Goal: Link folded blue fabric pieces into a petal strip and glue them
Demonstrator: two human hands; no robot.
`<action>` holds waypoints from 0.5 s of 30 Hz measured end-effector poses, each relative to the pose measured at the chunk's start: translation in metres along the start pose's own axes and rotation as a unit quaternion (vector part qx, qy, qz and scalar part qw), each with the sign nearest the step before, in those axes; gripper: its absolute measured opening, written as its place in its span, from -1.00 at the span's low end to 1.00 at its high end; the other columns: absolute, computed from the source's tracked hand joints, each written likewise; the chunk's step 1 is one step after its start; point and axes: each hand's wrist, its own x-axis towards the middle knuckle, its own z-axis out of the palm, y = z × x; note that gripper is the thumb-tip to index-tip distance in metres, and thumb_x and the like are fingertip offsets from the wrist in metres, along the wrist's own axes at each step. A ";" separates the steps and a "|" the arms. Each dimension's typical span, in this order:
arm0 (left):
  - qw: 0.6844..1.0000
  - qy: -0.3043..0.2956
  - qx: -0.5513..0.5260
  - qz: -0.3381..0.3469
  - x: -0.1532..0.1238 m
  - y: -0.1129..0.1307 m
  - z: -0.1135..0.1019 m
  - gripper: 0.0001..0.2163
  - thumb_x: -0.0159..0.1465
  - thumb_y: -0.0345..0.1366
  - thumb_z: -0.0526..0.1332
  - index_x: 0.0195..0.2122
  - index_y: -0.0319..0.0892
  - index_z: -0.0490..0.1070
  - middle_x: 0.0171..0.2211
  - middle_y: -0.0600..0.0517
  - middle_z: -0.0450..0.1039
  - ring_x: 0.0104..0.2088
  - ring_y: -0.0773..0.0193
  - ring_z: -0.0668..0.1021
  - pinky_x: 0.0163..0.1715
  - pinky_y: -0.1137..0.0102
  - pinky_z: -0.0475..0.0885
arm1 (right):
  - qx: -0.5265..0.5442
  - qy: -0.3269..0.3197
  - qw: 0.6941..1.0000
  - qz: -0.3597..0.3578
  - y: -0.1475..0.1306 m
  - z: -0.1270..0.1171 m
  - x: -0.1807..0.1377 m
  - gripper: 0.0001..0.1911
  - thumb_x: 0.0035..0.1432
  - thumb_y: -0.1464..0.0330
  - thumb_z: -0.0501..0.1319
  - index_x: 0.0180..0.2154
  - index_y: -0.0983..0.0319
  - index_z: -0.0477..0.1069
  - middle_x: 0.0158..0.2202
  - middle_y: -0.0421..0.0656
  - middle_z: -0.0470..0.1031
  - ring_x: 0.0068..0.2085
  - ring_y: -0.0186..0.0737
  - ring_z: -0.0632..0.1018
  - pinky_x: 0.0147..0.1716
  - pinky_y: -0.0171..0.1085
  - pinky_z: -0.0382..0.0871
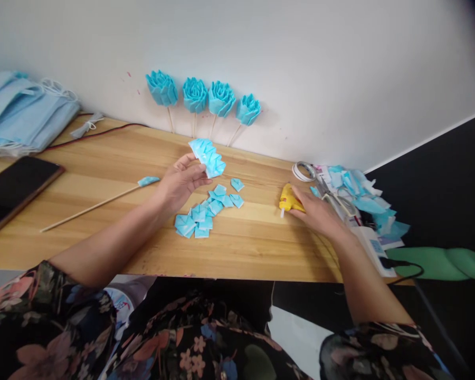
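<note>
My left hand pinches a strip of overlapping folded blue petals above the table, its zigzag edge facing up and right. On the right, my right hand is wrapped round a yellow hot glue gun, whose glue stick end pokes out toward me. Between the hands lies a loose pile of folded blue petals, with a few single ones at its upper right. Left of my forearm rests a thin wooden stick with a small blue wrapped tip.
Several finished blue flowers on sticks lean against the wall. Blue face masks and a phone lie at left. At right are a tape roll, scissors, blue scraps and a white power strip with a cord.
</note>
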 end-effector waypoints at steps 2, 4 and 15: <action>1.000 -0.002 0.003 0.007 0.000 -0.001 0.000 -0.78 0.18 -0.44 0.39 -0.17 -0.16 0.44 -0.22 0.02 0.65 -0.23 0.28 0.68 -0.24 0.41 0.56 | -0.011 -0.028 1.000 0.004 0.007 -0.007 -0.003 -0.35 0.25 0.25 0.25 0.33 0.21 0.28 0.19 0.12 0.53 0.07 0.26 0.61 -0.05 0.11 0.53; 1.000 -0.004 0.005 0.008 0.000 -0.002 -0.001 -0.79 0.18 -0.43 0.39 -0.18 -0.15 0.44 -0.25 0.04 0.65 -0.25 0.29 0.68 -0.24 0.41 0.55 | -0.005 0.006 1.000 -0.005 0.000 -0.017 -0.001 -0.47 0.28 0.29 0.20 0.26 0.21 0.38 0.21 0.12 0.51 0.10 0.29 0.59 -0.03 0.13 0.52; 1.000 0.006 -0.001 0.015 0.003 -0.004 -0.003 -0.75 0.13 -0.44 0.41 -0.19 -0.15 0.42 -0.35 0.08 0.63 -0.34 0.31 0.66 -0.29 0.42 0.54 | 0.115 0.006 0.991 -0.068 -0.115 -0.013 0.085 -0.71 0.39 0.38 0.09 -0.08 0.20 0.61 -0.02 0.00 0.65 0.01 0.00 0.62 -0.08 -0.17 0.40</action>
